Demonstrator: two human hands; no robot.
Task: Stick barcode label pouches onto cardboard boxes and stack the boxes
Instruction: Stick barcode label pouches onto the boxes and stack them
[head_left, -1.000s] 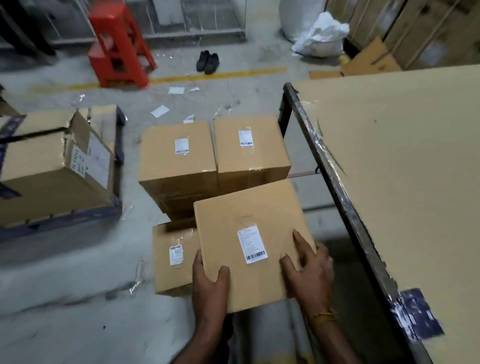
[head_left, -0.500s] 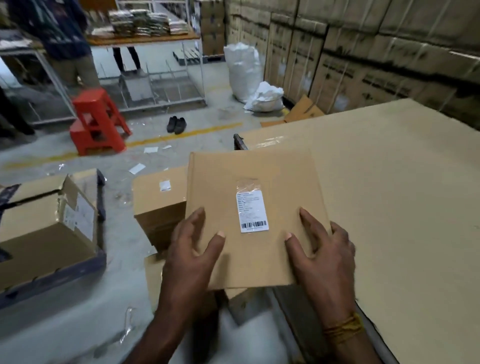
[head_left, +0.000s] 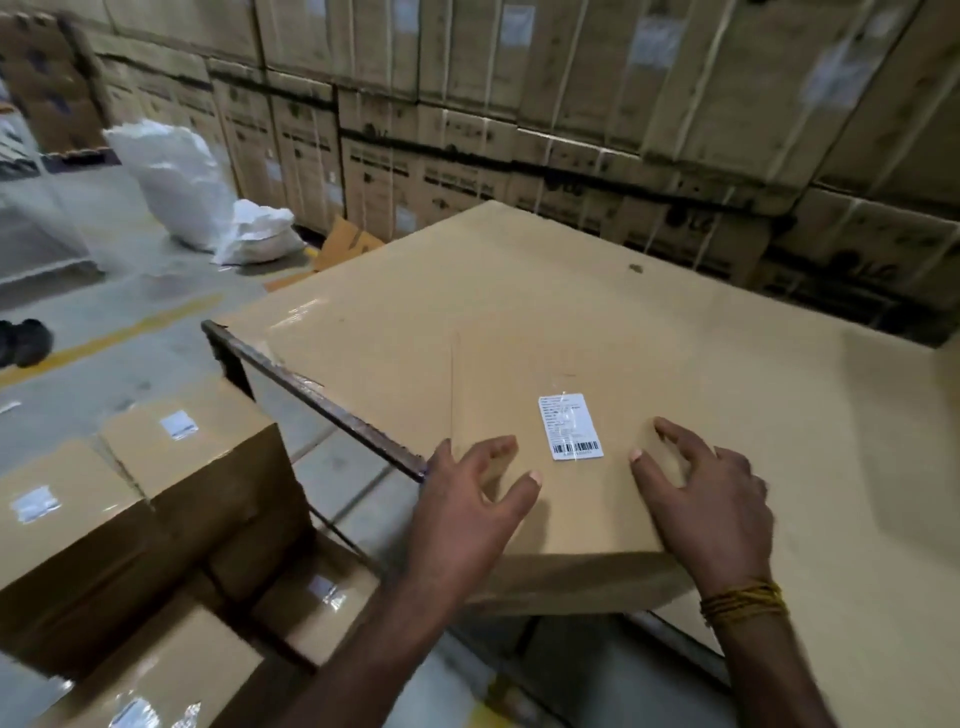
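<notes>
We see the cardboard-topped counter (head_left: 675, 322) carrying a cardboard box (head_left: 566, 493) at its near left corner, the box's near edge jutting past the counter's edge and its barcode label pouch (head_left: 570, 426) facing up. Both forearms reach forward over it: our left hand (head_left: 467, 499) arches on the box's left part with fingers spread and loosely bent, and our right hand (head_left: 711, 499) lies likewise on its right part, neither one clasping it.

We see a plain tan cardboard box (head_left: 561, 493), its white label pouch (head_left: 570, 426) printed with black barcode stripes, a matching tan tabletop (head_left: 519, 291), a yellow-gold thread bracelet (head_left: 743, 603), grey floor (head_left: 104, 332) with a yellow line (head_left: 114, 338), white sacks (head_left: 176, 182).
</notes>
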